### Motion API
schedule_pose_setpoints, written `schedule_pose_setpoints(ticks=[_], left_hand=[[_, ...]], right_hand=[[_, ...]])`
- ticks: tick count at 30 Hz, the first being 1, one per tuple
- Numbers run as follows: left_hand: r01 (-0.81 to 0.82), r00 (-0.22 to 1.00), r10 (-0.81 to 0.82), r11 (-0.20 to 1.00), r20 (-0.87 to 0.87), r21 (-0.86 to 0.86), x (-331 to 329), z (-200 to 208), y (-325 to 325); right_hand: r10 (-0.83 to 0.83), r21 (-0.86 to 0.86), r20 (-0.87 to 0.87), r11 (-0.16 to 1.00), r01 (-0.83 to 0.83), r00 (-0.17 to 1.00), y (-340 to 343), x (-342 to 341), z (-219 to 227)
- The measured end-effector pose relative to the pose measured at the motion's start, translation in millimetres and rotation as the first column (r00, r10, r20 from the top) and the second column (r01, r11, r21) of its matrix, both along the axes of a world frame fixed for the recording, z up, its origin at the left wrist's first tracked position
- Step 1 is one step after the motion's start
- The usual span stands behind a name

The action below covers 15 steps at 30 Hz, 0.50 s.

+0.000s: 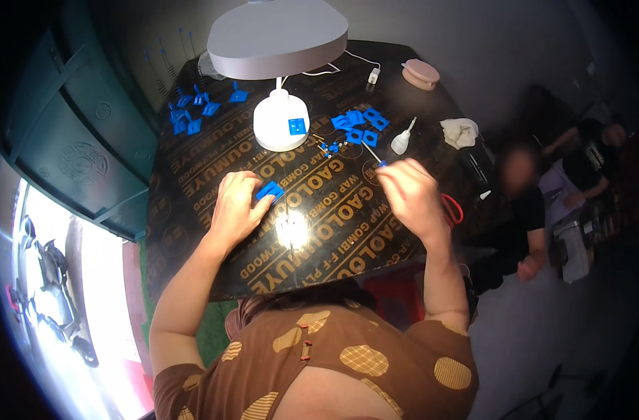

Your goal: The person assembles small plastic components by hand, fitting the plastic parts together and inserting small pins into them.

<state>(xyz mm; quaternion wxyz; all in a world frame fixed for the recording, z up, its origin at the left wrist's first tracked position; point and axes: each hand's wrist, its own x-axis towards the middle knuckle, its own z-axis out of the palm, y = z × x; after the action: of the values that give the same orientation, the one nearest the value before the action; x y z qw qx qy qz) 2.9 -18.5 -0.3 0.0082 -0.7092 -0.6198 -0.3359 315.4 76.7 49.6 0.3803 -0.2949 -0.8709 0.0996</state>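
Observation:
My left hand (237, 208) rests near the table's front, thumb and fingers closed on a small flat blue square plastic piece (270, 190). My right hand (412, 198) is raised over the table's right side, its fingers pinched at a thin pale rod (370, 150) with a bit of blue at its near end. Beyond that rod lies a loose pile of blue square pieces (356, 120) with holes. Tiny blue parts (330, 148) are scattered left of the pile. A white squeeze bottle (402, 141) with a narrow tip sits right of the pile.
A white lamp (281, 115) stands mid-table, a blue square on its base. Blue pieces with upright springy wires (193, 112) stand far left. Red-handled scissors (452, 208), a black marker (477, 168), crumpled tissue (459, 133) and a pink round case (420, 74) lie right. People sit beyond.

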Motion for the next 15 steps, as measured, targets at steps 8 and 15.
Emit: schedule_pose_setpoints(ticks=[8,15], left_hand=[[0.003,1.0,-0.003,1.0,-0.002,0.023,1.1,1.0,-1.6],[-0.001,1.0,0.001,1.0,0.031,-0.022,3.4,2.8,2.6]], right_hand=[[-0.924,0.251,-0.034,0.361,0.898,0.381,-44.8,159.6,-36.9],[-0.796,-0.12,0.561,0.195,0.973,0.228,-76.4,251.7,-71.5]])
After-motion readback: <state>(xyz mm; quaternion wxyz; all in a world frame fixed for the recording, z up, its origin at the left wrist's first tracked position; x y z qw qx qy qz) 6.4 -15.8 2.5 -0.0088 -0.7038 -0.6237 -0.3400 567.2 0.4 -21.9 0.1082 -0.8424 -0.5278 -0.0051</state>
